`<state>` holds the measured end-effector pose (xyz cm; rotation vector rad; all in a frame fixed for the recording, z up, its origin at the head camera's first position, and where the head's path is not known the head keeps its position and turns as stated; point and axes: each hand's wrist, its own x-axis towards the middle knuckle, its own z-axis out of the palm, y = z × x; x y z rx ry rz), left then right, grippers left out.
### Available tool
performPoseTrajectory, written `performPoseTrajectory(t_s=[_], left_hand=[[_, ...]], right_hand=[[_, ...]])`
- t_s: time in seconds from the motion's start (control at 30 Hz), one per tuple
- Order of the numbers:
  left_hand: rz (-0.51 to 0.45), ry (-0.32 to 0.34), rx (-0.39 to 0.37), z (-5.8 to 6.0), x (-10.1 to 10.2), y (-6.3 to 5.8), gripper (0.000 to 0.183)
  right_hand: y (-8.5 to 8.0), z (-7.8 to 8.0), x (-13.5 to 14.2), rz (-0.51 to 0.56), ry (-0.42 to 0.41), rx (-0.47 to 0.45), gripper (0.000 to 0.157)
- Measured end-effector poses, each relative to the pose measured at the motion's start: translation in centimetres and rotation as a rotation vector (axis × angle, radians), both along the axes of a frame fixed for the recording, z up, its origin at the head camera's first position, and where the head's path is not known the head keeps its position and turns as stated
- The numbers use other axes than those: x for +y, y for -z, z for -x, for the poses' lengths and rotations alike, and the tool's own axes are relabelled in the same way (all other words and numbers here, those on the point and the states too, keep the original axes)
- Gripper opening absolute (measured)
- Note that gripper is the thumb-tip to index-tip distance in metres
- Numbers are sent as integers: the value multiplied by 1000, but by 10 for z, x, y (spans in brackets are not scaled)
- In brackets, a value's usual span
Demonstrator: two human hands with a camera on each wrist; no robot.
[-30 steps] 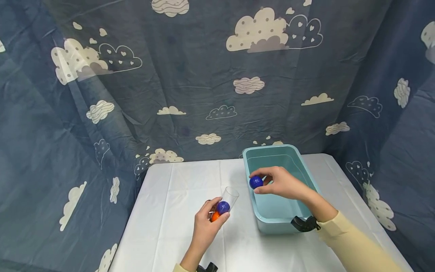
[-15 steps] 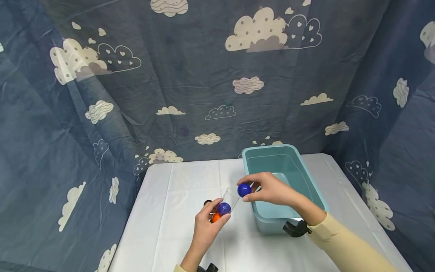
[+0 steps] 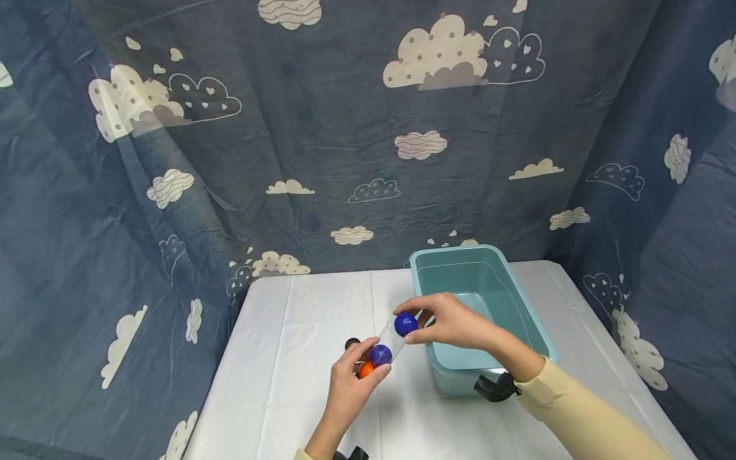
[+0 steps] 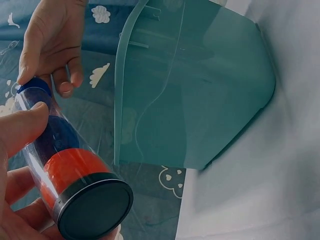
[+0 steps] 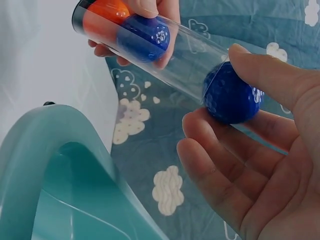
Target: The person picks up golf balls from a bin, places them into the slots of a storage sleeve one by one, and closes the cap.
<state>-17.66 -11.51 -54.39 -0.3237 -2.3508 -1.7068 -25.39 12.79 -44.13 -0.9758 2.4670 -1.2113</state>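
My left hand (image 3: 347,386) holds a clear plastic tube (image 5: 187,62) tilted above the table, its mouth facing up and to the right. An orange ball (image 4: 75,172) lies against the tube's black end cap (image 4: 96,210), and a blue ball (image 5: 144,37) sits next to it inside. Between thumb and fingertips, my right hand (image 3: 457,324) pinches a second blue ball, a dimpled golf ball (image 5: 232,95). That golf ball is at the tube's mouth, part of it seemingly just within the rim in the right wrist view.
A teal plastic bin (image 3: 517,300) stands on the white-covered table (image 3: 310,319), below and behind my right forearm. Beside my left fingers shows a small black round thing (image 3: 352,343), partly hidden. Dark blue cloud-print cloth (image 3: 322,115) hangs around the table.
My right hand has moved left with the blue golf ball, from over the bin to the tube's mouth. The left hand and tube have hardly moved.
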Motion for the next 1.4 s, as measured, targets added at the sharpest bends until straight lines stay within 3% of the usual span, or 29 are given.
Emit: performPoseTrajectory(t_s=[0.53, 0.9, 1.03, 1.17, 1.27, 1.4], left_hand=[[-14, -44, 47, -5, -4, 0, 45], [-93, -136, 64, -12, -19, 0, 46], [-112, -191, 51, -18, -25, -13, 46], [-133, -208, 77, -18, -40, -11, 46], [-143, -209, 116, -16, -54, 2, 46], [-149, -224, 119, -21, -64, 4, 47]], right_hand=[[-10, -7, 0, -11, 13, 36, 42], [-14, -21, -10, 28, 101, 93, 38], [-8, -23, -22, 34, 151, 107, 37], [1, -26, -41, 52, 199, 103, 35], [10, -30, -60, 67, 221, 115, 34], [24, -37, -86, 65, 239, 136, 34]])
